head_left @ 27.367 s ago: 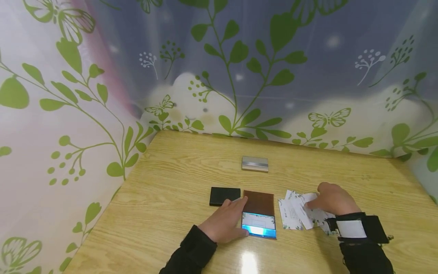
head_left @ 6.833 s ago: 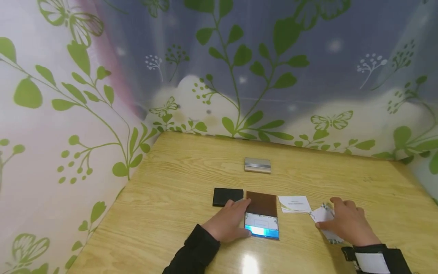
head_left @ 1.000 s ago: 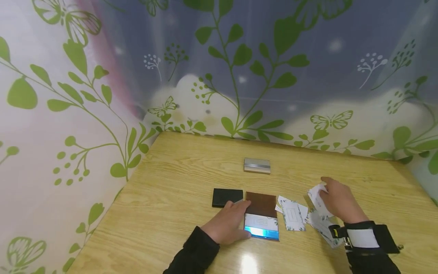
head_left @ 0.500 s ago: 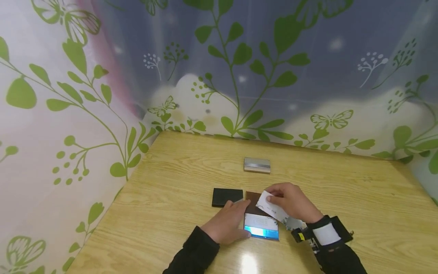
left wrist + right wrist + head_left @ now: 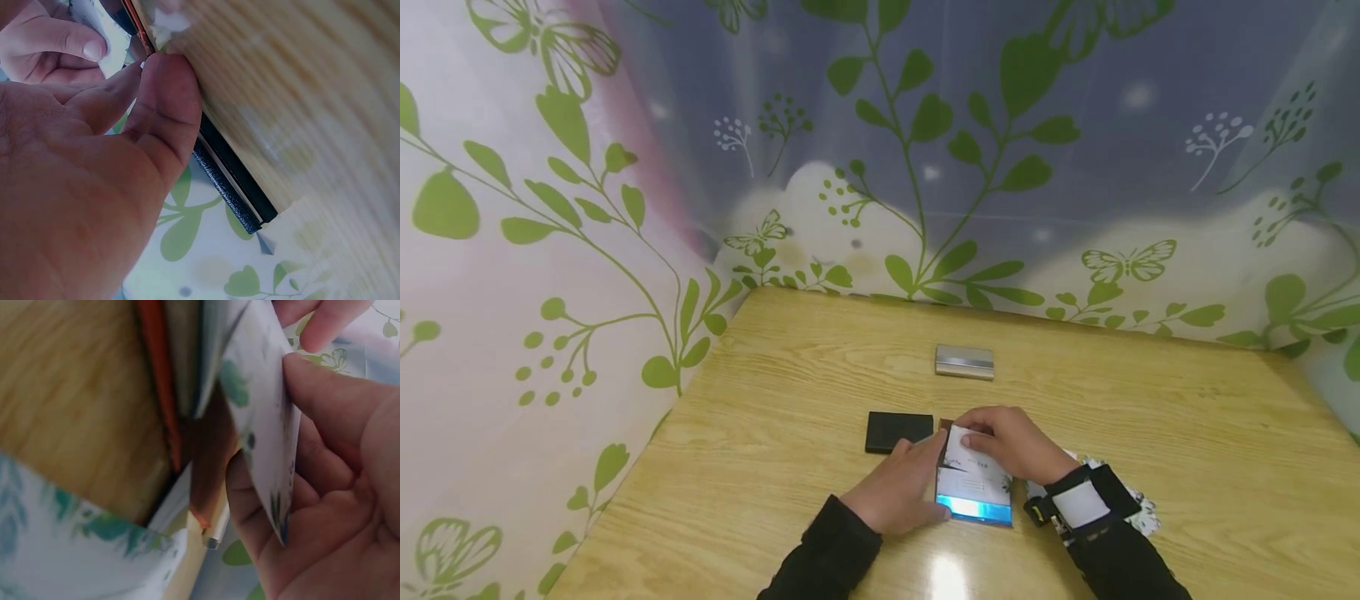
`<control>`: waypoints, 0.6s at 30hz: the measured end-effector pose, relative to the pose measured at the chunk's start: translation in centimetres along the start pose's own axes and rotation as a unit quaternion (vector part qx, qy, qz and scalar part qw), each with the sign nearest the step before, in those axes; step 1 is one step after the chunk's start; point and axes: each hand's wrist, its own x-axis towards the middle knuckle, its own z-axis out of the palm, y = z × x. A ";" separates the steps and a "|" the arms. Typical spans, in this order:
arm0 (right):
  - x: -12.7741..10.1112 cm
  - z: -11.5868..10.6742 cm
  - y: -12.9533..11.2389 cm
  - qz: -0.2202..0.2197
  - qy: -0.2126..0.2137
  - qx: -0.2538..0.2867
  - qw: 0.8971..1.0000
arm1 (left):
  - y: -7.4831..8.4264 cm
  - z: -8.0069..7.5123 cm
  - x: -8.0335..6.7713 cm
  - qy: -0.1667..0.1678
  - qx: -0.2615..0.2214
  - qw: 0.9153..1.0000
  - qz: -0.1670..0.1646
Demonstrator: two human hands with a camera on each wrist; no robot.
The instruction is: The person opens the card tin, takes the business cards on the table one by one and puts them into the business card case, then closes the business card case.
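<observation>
An open card case [image 5: 974, 509] with a shiny blue front edge lies on the wooden table [image 5: 820, 367]; a sliver of its brown lid [image 5: 945, 423] shows behind. My left hand [image 5: 917, 479] lies flat beside it, fingers and thumb touching its left edge. My right hand [image 5: 979, 440] pinches a white leaf-printed card [image 5: 973, 475] and holds it over the case's tray. In the right wrist view the card [image 5: 262, 412] is pinched between thumb and fingers, next to the case's orange-brown edge [image 5: 159, 381]. In the left wrist view my left thumb [image 5: 165, 106] presses against the case.
A shut black case [image 5: 897, 431] lies just left of the open one, also seen as a dark slab [image 5: 231, 178]. A silver case [image 5: 964, 362] sits farther back. Loose printed cards [image 5: 1138, 510] lie under my right wrist. Leaf-patterned curtains [image 5: 550, 250] enclose the table.
My right hand picked a card from the loose pile at the right, carried it left, and now has it lowered onto the open case. The left hand stayed put.
</observation>
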 end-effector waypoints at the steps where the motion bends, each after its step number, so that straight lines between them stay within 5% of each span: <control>1: 0.1 0.0 0.1 0.002 -0.001 -0.001 1.000 | 0.0 0.0 0.0 0.001 -0.002 1.000 0.000; 9: 0.1 0.0 0.5 -0.004 -0.007 -0.007 1.000 | 0.1 -0.1 0.0 -0.003 -0.004 1.000 -0.001; 18: 0.0 0.0 0.5 -0.029 -0.043 0.055 0.997 | 0.1 -0.2 -0.2 -0.001 0.003 1.000 0.007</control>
